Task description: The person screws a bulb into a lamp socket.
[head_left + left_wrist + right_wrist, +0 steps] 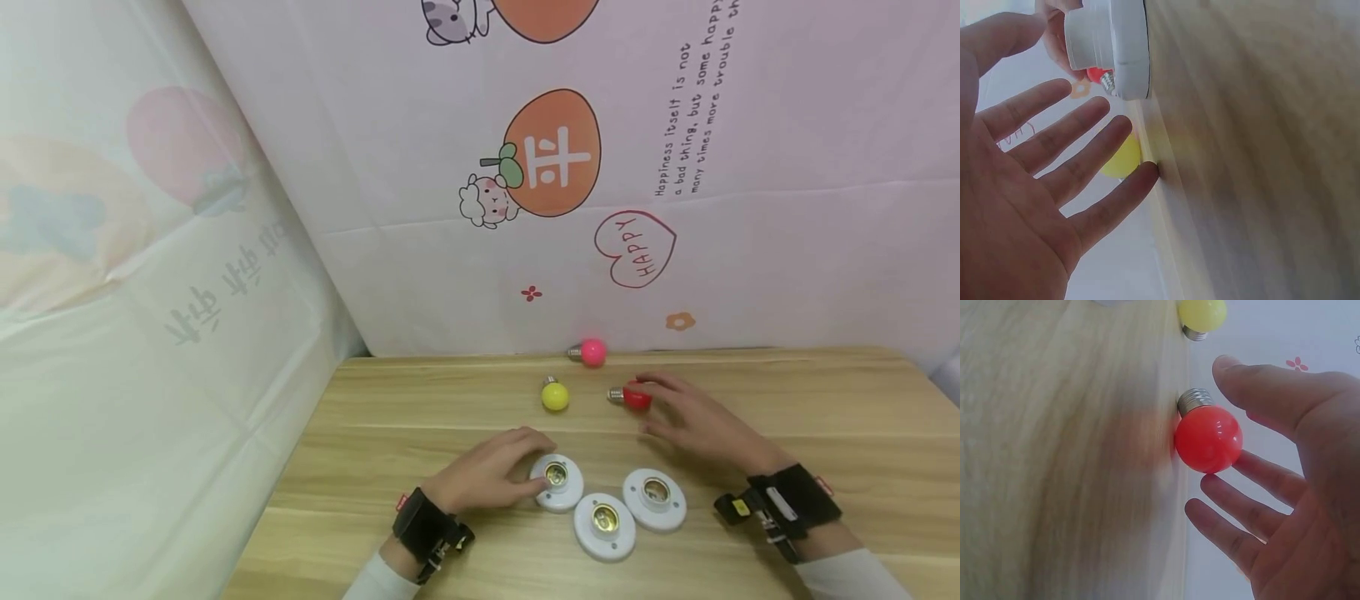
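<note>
Bulbs, head view: three, lying on a wooden table [360,467]. The red bulb [638,401] is at the right, the yellow bulb [555,396] to its left, the pink bulb [593,352] farthest back, by the cloth [420,283].
Sockets, head view: three, white and round, each with its mouth upward. The left socket [557,497], middle socket [604,542] and right socket [655,493] sit just beside one another; the middle one is nearest the person.
Hands, head view: two. The left hand [487,473] has thumb and fingers apart at the left socket's edge. The right hand [693,421] reaches over the red bulb.
Left wrist view: one hand in front, five digits spread; one socket, side-on, near the thumb. Two bulbs show beyond: yellow behind the fingers, red partly hidden.
Right wrist view: thumb and fingers stand apart around the red bulb, without pinching it; whether a fingertip touches it, I cannot tell. Its metal base rests toward the yellow bulb. A third bulb, pink, peeps past the thumb.
</note>
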Available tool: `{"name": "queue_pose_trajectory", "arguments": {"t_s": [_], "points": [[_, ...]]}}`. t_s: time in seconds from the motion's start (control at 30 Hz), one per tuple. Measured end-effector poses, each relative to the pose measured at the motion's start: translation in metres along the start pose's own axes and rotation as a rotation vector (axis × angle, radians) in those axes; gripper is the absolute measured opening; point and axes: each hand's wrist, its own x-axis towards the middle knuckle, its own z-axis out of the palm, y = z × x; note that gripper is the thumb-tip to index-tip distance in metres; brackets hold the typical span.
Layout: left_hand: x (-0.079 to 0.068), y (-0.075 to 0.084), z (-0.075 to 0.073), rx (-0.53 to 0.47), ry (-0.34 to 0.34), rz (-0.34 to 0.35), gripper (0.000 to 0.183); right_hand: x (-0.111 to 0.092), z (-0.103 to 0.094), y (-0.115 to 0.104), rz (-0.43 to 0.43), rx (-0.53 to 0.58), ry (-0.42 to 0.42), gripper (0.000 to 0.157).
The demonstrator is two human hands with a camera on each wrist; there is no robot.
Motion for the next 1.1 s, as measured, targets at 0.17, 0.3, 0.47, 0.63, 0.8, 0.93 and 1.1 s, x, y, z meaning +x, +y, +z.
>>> {"name": "queue_pose_trajectory", "arguments": {"t_s": [0.17, 0.3, 0.47, 0.63, 0.8, 0.93, 1.1], "points": [[0.0, 0.002, 0.003, 0.017, -0.012, -0.002, 0.06, 0.002, 0.002, 0.003, 0.017, 0.002, -0.004, 0.051], [0.001, 0.003, 0.005, 0.034, -0.011, -0.001, 0.065, 0.003, 0.004, 0.006, 0.015, 0.001, 0.005, 0.047], [0.001, 0.005, 0.007, 0.049, -0.017, -0.013, 0.071, 0.005, 0.005, 0.009, 0.01, -0.006, 0.02, 0.044], [0.003, 0.006, 0.009, 0.079, -0.016, -0.016, 0.076, 0.007, 0.004, 0.009, 0.011, -0.034, 0.04, 0.038], [0.002, 0.006, 0.011, 0.101, -0.021, -0.015, 0.079, 0.008, 0.005, 0.007, 0.01, -0.055, 0.052, 0.034], [0.002, 0.006, 0.012, 0.115, -0.035, -0.027, 0.079, 0.007, 0.005, 0.006, 0.025, -0.062, 0.052, 0.037], [0.001, 0.008, 0.012, 0.131, -0.046, -0.037, 0.075, 0.006, 0.006, 0.004, 0.033, -0.068, 0.051, 0.042]]}}
